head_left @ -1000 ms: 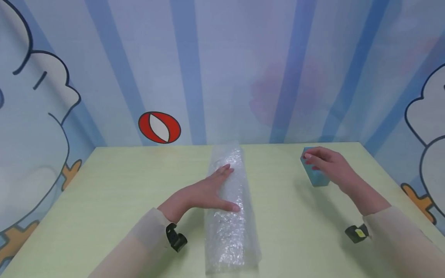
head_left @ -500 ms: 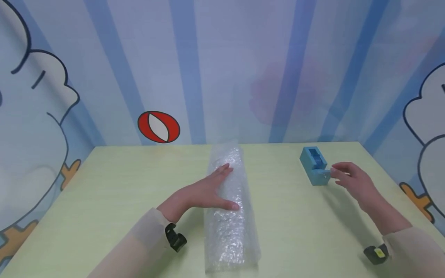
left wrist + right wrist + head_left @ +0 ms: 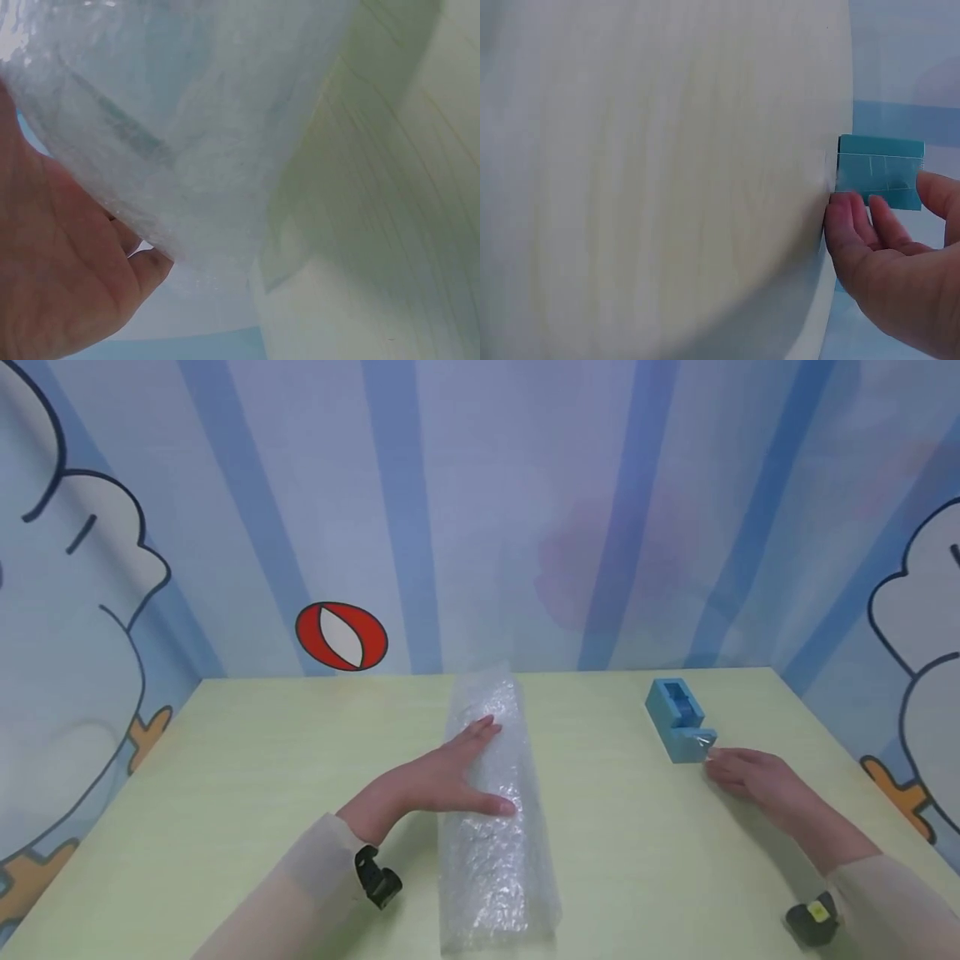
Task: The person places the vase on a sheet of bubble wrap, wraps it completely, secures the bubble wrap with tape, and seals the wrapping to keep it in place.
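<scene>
A long folded roll of bubble wrap (image 3: 498, 877) lies lengthwise down the middle of the table. Across it rests my left hand (image 3: 438, 777), fingers and thumb spread apart. In the left wrist view, that hand (image 3: 75, 262) lies along the edge of the clear bubble wrap (image 3: 217, 150). A blue tape dispenser (image 3: 684, 747) stands at the right, with clear tape (image 3: 705, 741) glinting at its front. My right hand (image 3: 761, 781) pinches the tape end just below the dispenser's front corner. The right wrist view shows the tape strip (image 3: 877, 172) against the dispenser (image 3: 881, 145), fingers curled beside it.
The pale yellow table (image 3: 300, 727) meets a blue striped backdrop (image 3: 487, 527) at its far edge. Cartoon-printed panels (image 3: 67, 693) flank both sides. A black camera (image 3: 378, 877) sits on the left wrist and another camera (image 3: 812, 920) on the right.
My right hand has come back from above the tape dispenser to its front right, then lowered, uncovering the dispenser. My left hand and the bubble wrap keep their place.
</scene>
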Demonstrator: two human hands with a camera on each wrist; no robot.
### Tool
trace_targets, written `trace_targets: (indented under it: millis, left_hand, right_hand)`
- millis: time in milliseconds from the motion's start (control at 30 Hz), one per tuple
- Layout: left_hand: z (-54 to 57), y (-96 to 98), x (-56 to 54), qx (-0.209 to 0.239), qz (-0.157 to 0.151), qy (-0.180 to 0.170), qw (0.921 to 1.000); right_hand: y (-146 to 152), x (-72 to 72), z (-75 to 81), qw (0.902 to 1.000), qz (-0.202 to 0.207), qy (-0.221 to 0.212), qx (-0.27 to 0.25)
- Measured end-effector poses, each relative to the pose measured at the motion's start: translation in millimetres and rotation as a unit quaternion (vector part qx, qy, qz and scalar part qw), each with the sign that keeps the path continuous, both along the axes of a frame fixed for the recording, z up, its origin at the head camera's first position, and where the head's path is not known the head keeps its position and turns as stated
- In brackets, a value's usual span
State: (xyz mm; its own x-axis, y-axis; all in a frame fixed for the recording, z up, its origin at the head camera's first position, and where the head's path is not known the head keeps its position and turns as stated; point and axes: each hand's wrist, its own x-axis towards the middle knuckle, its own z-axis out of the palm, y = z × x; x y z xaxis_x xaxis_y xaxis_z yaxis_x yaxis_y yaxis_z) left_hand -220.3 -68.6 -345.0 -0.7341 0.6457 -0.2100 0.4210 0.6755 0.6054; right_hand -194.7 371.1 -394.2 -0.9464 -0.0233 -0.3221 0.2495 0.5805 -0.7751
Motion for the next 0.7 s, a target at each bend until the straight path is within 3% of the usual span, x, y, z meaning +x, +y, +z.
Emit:
trace_targets:
  millis: [467, 700]
  left_hand:
    - [-0.3, -1.0, 1.6, 0.008, -0.002, -0.006, 0.9999]
    - [-0.3, -1.9, 0.9, 0.014, -0.001, -0.009, 0.9999]
  right_hand:
    - [-5.1, -3.5, -3.8, 0.9977, -0.052, 0.023, -0.036]
    - [-6.4, -5.8, -4.9, 0.9939, -0.071, -0.014, -0.083]
